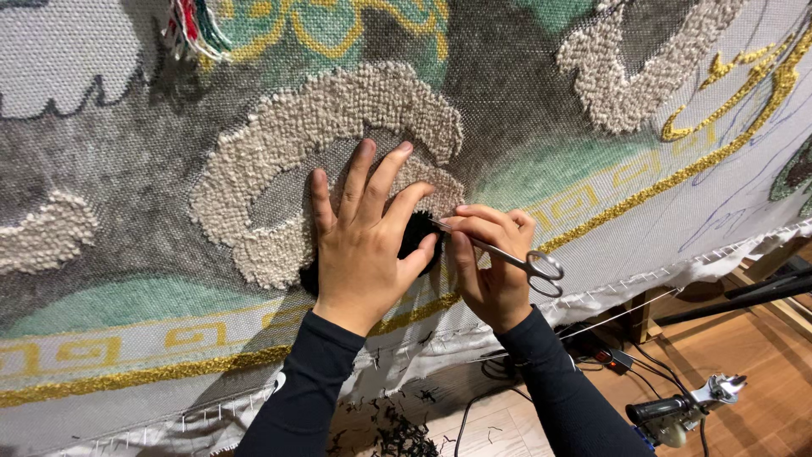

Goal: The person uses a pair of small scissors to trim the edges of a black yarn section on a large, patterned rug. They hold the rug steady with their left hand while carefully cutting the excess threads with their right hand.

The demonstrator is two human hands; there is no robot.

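A large tufted rug cloth (pixel 127 203) hangs stretched in front of me, with beige looped swirls (pixel 279 144), green areas and gold borders. My left hand (pixel 364 241) lies flat on it with fingers spread, pressing beside a black yarn patch (pixel 417 233). My right hand (pixel 491 267) grips a small pair of silver scissors (pixel 524 258), whose tips point left into the black patch, next to my left thumb. Both arms wear dark sleeves.
The cloth's lower edge (pixel 643 283) is stapled to a wooden frame. Below lies a wood floor (pixel 744 338) with black yarn clippings (pixel 397 432), cables and a power strip (pixel 605 357). A tufting gun (pixel 685 410) rests at the lower right.
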